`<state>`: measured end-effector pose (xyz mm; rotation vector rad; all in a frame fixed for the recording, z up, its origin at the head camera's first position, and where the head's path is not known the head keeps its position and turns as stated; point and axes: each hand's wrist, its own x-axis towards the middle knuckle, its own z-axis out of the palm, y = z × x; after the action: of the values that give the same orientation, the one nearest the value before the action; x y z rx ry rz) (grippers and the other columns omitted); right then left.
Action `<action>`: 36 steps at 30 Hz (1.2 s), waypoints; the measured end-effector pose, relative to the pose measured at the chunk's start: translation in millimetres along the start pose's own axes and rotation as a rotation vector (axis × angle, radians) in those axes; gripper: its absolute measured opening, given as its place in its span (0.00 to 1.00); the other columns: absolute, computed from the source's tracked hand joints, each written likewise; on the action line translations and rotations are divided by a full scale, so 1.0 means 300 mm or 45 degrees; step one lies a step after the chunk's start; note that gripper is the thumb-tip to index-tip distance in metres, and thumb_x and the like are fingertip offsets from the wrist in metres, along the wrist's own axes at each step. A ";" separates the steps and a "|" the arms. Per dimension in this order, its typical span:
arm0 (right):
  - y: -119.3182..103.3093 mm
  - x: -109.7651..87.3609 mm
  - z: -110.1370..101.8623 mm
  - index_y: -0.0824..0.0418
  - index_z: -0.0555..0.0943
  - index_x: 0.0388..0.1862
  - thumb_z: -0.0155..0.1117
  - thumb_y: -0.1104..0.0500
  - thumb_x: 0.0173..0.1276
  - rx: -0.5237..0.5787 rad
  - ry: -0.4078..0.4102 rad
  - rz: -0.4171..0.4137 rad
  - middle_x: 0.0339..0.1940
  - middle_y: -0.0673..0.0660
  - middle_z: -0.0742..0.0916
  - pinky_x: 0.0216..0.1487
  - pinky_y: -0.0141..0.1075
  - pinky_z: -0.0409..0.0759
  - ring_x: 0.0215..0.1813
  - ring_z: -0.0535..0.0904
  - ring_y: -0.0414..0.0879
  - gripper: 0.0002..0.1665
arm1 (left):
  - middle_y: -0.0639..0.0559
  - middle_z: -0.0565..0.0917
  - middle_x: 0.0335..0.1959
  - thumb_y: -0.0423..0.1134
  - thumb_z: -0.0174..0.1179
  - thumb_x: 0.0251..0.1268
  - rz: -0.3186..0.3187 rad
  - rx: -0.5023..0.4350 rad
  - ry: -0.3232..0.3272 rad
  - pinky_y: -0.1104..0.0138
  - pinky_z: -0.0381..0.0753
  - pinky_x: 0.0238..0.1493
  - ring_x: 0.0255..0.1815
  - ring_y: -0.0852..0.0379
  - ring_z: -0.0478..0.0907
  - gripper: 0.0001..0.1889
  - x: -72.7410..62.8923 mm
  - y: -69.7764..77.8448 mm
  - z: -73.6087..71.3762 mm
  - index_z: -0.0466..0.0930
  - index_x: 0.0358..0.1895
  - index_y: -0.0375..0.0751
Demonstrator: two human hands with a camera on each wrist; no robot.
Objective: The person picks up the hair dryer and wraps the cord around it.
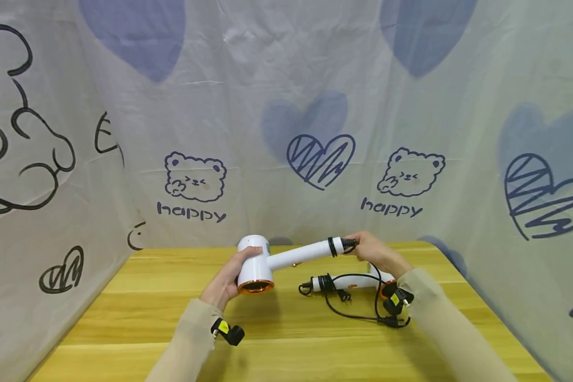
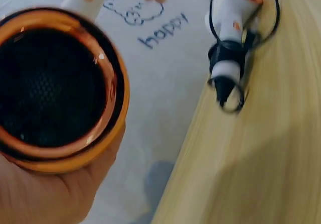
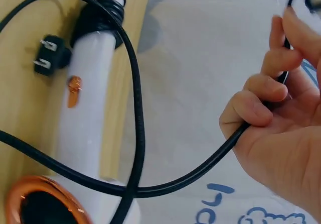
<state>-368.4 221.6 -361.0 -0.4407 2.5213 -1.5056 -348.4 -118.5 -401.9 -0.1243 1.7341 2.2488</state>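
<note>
A white hair dryer [image 1: 298,256] with a copper-orange rim is held up above the table, its handle pointing right. My left hand [image 1: 225,284] grips the dryer's head, thumb over the top side. In the left wrist view the dryer's dark round opening [image 2: 42,88] faces the camera. At the handle's far end, my right hand [image 1: 374,252] holds the black power cord [image 3: 200,171] with curled fingers. A second white hair dryer [image 1: 358,281] lies on the table below the right hand, its own cord [image 1: 326,283] wound round its handle.
The wooden table [image 1: 267,350] carries the second dryer. A two-pin plug [image 1: 345,295] sticks out by its handle. The held dryer's cord loops down across it to another plug [image 1: 391,321]. A white curtain [image 1: 267,69] with printed hearts and bears hangs behind and at both sides.
</note>
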 end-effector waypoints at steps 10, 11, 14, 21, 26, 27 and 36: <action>-0.046 -0.012 -0.017 0.58 0.88 0.44 0.64 0.55 0.68 -0.156 -0.114 0.038 0.51 0.56 0.86 0.33 0.34 0.72 0.34 0.71 0.43 0.12 | 0.38 0.79 0.50 0.41 0.69 0.52 0.275 0.385 -0.034 0.53 0.86 0.40 0.41 0.47 0.82 0.37 -0.040 0.074 -0.008 0.63 0.65 0.36; -0.051 -0.014 -0.006 0.57 0.88 0.43 0.64 0.54 0.68 -0.188 -0.103 0.044 0.53 0.56 0.86 0.37 0.37 0.76 0.36 0.73 0.43 0.11 | 0.37 0.78 0.50 0.40 0.70 0.50 0.306 0.426 -0.028 0.53 0.86 0.39 0.41 0.46 0.82 0.37 -0.040 0.079 -0.005 0.63 0.65 0.37; -0.069 -0.019 0.036 0.58 0.88 0.34 0.65 0.55 0.67 -0.280 -0.020 0.044 0.55 0.58 0.86 0.52 0.48 0.79 0.42 0.77 0.44 0.09 | 0.37 0.77 0.50 0.37 0.72 0.47 0.404 0.528 0.014 0.55 0.86 0.37 0.41 0.46 0.81 0.38 -0.038 0.084 0.007 0.63 0.64 0.38; -0.107 -0.007 0.118 0.60 0.81 0.18 0.63 0.60 0.66 -0.439 0.193 -0.038 0.27 0.53 0.85 0.27 0.32 0.67 0.21 0.62 0.40 0.16 | 0.38 0.79 0.47 0.35 0.74 0.42 0.593 0.582 0.166 0.57 0.86 0.34 0.42 0.46 0.80 0.38 -0.029 0.055 0.027 0.66 0.62 0.38; -0.115 -0.008 0.150 0.59 0.89 0.29 0.61 0.59 0.67 -0.595 0.340 -0.081 0.19 0.51 0.84 0.19 0.31 0.68 0.16 0.69 0.40 0.11 | 0.38 0.78 0.47 0.37 0.74 0.44 0.667 0.535 0.255 0.58 0.85 0.35 0.42 0.46 0.79 0.36 -0.022 0.029 0.039 0.68 0.59 0.38; -0.114 -0.007 0.155 0.59 0.89 0.29 0.61 0.59 0.67 -0.618 0.361 -0.084 0.20 0.52 0.84 0.19 0.31 0.68 0.15 0.69 0.41 0.11 | 0.38 0.78 0.47 0.37 0.74 0.44 0.672 0.523 0.266 0.59 0.85 0.35 0.42 0.46 0.79 0.36 -0.020 0.025 0.042 0.68 0.60 0.38; -0.123 0.004 0.185 0.58 0.90 0.36 0.62 0.58 0.67 -0.704 0.459 -0.083 0.31 0.54 0.90 0.22 0.32 0.71 0.20 0.75 0.42 0.11 | 0.37 0.78 0.48 0.39 0.75 0.45 0.630 0.465 0.371 0.59 0.85 0.33 0.41 0.47 0.79 0.38 -0.014 -0.003 0.049 0.67 0.61 0.35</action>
<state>-347.2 158.8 -354.9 -0.3448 3.2388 -0.9462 -342.3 -105.1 -397.9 0.0702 2.5370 2.2592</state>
